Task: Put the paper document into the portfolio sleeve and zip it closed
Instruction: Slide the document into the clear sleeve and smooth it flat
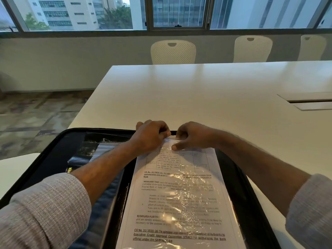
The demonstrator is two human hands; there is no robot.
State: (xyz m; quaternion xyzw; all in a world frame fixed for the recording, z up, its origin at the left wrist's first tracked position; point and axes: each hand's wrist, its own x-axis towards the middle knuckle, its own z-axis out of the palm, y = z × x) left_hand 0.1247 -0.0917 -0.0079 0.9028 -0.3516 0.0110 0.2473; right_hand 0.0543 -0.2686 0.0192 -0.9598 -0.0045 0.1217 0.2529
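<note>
A black zip portfolio (59, 139) lies open on the white table in front of me. On its right half lies a printed paper document (179, 203) inside a clear, crinkled plastic sleeve (201, 191). My left hand (150, 135) and my right hand (194, 135) meet at the sleeve's far edge. Both pinch that top edge, fingers curled, and my right thumb presses on the plastic. The left half of the portfolio holds dark pockets with another shiny plastic sleeve (93, 150), partly hidden by my left forearm.
The white table (197, 90) stretches ahead, with a recessed cable slot (309, 102) at the right. Three white chairs (173, 52) stand along its far side under a row of windows. Carpeted floor lies beyond the table's left edge.
</note>
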